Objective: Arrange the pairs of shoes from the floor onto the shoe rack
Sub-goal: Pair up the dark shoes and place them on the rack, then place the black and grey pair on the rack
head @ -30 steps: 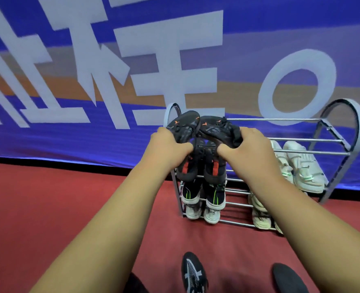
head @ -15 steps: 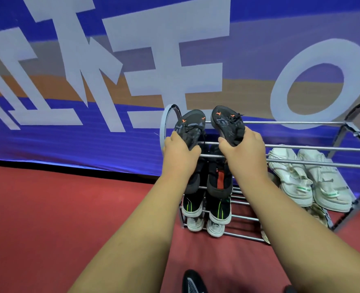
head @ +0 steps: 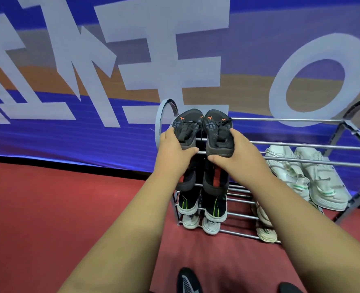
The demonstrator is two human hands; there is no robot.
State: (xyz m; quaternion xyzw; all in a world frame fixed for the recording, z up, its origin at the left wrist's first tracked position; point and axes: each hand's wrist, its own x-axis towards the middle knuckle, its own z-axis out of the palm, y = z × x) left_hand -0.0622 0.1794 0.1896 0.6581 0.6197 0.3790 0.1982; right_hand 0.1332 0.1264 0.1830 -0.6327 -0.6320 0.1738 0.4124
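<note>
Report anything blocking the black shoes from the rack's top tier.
Nothing visible does. The left hand and right hand hold the black shoes at the left end of the top tier; white sneakers sit a tier lower.

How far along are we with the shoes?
Done: white sneakers and other pairs sit on the lower tiers of the rack. In hand: the left hand and right hand each grip one shoe of a black pair on its top tier. Left: letting go; I cannot see whether more pairs wait on the floor.

Indoor hall (red floor (head: 48, 208), big banner (head: 111, 60))
</note>
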